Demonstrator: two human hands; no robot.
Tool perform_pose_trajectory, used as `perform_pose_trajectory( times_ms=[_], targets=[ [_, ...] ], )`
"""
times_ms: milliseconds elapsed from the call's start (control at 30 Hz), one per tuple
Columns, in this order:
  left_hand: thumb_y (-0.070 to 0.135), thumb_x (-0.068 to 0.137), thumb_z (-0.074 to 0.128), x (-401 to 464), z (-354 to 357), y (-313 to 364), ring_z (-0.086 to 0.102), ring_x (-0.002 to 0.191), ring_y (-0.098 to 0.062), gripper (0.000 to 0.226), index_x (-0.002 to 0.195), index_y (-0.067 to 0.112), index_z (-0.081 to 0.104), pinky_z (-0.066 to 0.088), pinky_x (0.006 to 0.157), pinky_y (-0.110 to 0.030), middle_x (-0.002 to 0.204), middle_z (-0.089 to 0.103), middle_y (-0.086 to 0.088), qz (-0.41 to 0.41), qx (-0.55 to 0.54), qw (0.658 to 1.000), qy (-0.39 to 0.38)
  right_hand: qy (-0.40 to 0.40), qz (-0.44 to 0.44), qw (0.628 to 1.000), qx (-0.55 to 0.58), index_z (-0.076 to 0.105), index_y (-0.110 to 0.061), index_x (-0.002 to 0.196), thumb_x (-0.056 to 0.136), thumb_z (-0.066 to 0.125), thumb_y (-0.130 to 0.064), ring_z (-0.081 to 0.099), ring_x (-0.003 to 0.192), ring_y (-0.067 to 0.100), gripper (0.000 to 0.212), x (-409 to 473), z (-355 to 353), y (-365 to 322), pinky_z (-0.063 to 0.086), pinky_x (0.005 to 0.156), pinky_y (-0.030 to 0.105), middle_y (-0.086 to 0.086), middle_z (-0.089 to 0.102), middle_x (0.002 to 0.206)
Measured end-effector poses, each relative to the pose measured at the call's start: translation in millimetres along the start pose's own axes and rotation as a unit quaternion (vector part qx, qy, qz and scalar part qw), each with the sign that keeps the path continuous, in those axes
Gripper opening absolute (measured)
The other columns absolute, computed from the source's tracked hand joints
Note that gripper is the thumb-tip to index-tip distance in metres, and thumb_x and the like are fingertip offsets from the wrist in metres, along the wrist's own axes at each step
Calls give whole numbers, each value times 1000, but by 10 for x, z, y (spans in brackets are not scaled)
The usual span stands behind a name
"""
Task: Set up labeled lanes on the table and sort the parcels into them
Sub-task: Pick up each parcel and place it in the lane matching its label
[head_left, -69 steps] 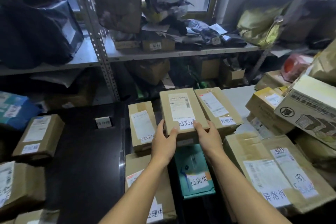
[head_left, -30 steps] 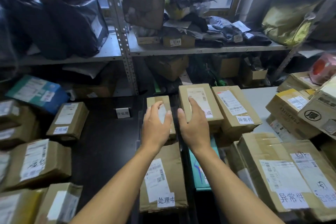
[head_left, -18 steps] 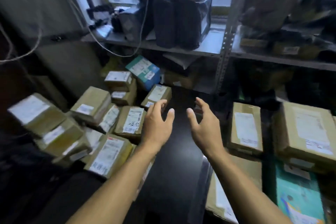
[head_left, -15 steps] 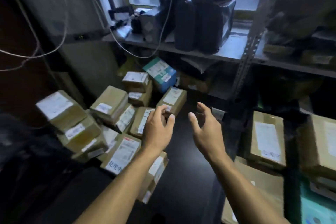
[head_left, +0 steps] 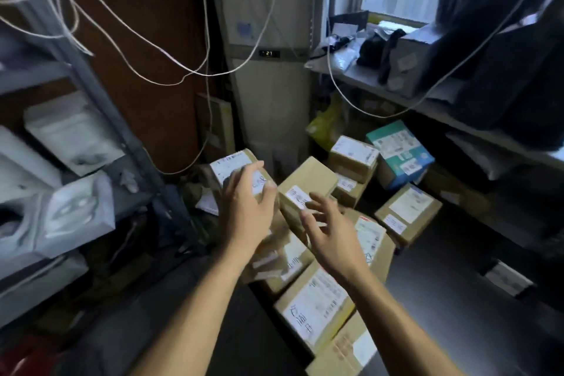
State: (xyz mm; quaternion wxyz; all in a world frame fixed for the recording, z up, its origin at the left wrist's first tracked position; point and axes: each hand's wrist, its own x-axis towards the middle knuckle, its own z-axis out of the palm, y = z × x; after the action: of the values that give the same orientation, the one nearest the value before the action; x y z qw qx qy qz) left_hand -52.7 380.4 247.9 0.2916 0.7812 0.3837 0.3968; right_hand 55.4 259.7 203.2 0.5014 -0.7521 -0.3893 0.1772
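The view has been swung left from the labeled lanes to the unsorted parcels (head_left: 308, 189) heaped at the counter's (head_left: 451, 299) far left. Both hands, left (head_left: 247, 210) and right (head_left: 329, 238), are held open above them, nothing gripped; another pick is judged imminent.

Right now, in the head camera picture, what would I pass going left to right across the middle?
Grey shelf rack → left hand → right hand → brown box with white labels → dark table.
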Motion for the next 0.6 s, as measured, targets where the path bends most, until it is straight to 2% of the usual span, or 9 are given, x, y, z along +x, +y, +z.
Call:
perform_pose_trajectory(
  times_ms=[67, 133, 167, 233, 300, 400, 467, 533, 600],
  targets=[
    [17, 91, 53, 158, -163, -185, 57, 116, -22, 30, 118, 11, 63, 42, 99, -30, 122, 63, -4, 13, -44, 995, 87, -14, -8, 999, 28, 51, -32, 134, 96, 54, -46, 54, 99, -23, 41, 227, 224, -138, 44, 76, 1, -20, 59, 115],
    [18, 92, 52, 282, -277, -398, 55, 115, -16, 31, 122, 15, 61, 42, 99, -30, 125, 61, -1, -27, -82, 986, 143, -18, -14, 999, 39, 52, -31, 134, 94, 53, -49, 52, 100, -24, 43, 425, 416, -264, 41, 78, -1, -23, 58, 115],
    [19, 94, 53, 339, -305, -499, 52, 117, -13, 34, 128, 17, 57, 40, 101, -30, 130, 58, -2, -78, -94, 983, 139, -24, -9, 999, 45, 51, -31, 135, 92, 51, -56, 53, 102, -22, 50, 505, 498, -305, 41, 82, 2, -25, 56, 118],
    [26, 99, 55, 394, -291, -675, 48, 122, -12, 43, 140, 19, 45, 38, 104, -31, 140, 51, -4, -198, -113, 971, 77, -30, 15, 998, 51, 48, -31, 139, 86, 44, -67, 53, 109, -13, 64, 619, 637, -334, 42, 91, 14, -24, 54, 126],
    [33, 100, 52, 353, -227, -769, 49, 125, -15, 50, 146, 21, 37, 39, 102, -30, 144, 49, -4, -254, -142, 957, 12, -34, 40, 997, 54, 48, -34, 140, 87, 41, -68, 52, 111, -7, 63, 676, 726, -318, 40, 91, 19, -25, 53, 127],
    [36, 100, 51, 205, -111, -744, 47, 131, -14, 57, 152, 23, 31, 40, 105, -33, 149, 45, -1, -235, -163, 958, -10, -30, 50, 997, 58, 55, -38, 129, 93, 44, -58, 57, 104, -8, 43, 678, 782, -298, 46, 90, 25, -27, 62, 118],
    [36, 99, 52, 177, -73, -677, 43, 136, -14, 57, 151, 24, 33, 38, 111, -36, 150, 43, 2, -197, -163, 967, 21, -12, 39, 996, 80, 56, -46, 115, 95, 47, -48, 58, 100, -11, 22, 652, 761, -330, 48, 81, 18, -33, 63, 106],
    [42, 97, 53, 218, -68, -587, 46, 133, -11, 57, 150, 28, 35, 43, 108, -35, 146, 47, 5, -167, -175, 970, 31, 10, 28, 994, 102, 54, -50, 111, 94, 48, -47, 59, 99, -13, 18, 623, 688, -392, 46, 73, 8, -37, 62, 103],
    [48, 90, 53, 268, -45, -484, 52, 129, -12, 63, 149, 32, 36, 47, 105, -41, 142, 52, 4, -163, -212, 964, 5, 35, 22, 990, 133, 56, -46, 115, 93, 50, -47, 60, 100, -10, 23, 579, 565, -411, 47, 73, 6, -34, 63, 106]
  ],
)
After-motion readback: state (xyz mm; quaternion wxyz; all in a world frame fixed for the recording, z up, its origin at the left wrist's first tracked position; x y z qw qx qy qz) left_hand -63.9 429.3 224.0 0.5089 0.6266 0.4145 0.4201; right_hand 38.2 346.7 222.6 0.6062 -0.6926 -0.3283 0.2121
